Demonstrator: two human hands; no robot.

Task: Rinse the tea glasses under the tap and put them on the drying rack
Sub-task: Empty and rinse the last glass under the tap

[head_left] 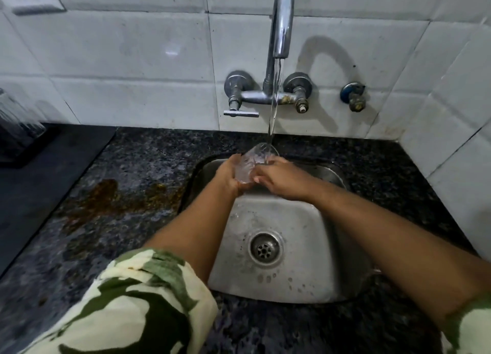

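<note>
The room was a small kitchen corner, tiled in white, with a dark speckled stone counter set round a steel sink. A wall-mounted tap stood at the far side of the sink and was running; the stream fell straight down onto the one tea glass in hand.

The glass was held over the far part of the sink, tilted, with its mouth turned up and away toward the wall to meet the water. The left hand was wrapped round the body and base from the left. The right hand lay against the right side of the glass, its fingers curled onto the wall near the rim. The two hands were close together, both clamped on the same glass.

On the far left of the counter stood a dark tray or rack with what appeared to be clear glasses on it; the view there was too dim to be sure. A brown stain marked the counter left of the sink.

Assessment: the glass appeared thin, clear and light, stiff but breakable, and wet throughout, so it was judged slippery. A knock against the steel sink or the tap spout could chip it. The sounder hold was round the body low down, as the left hand had it, not by the rim alone. Carrying it left to the rack would call for a firm, unhurried grip.
</note>
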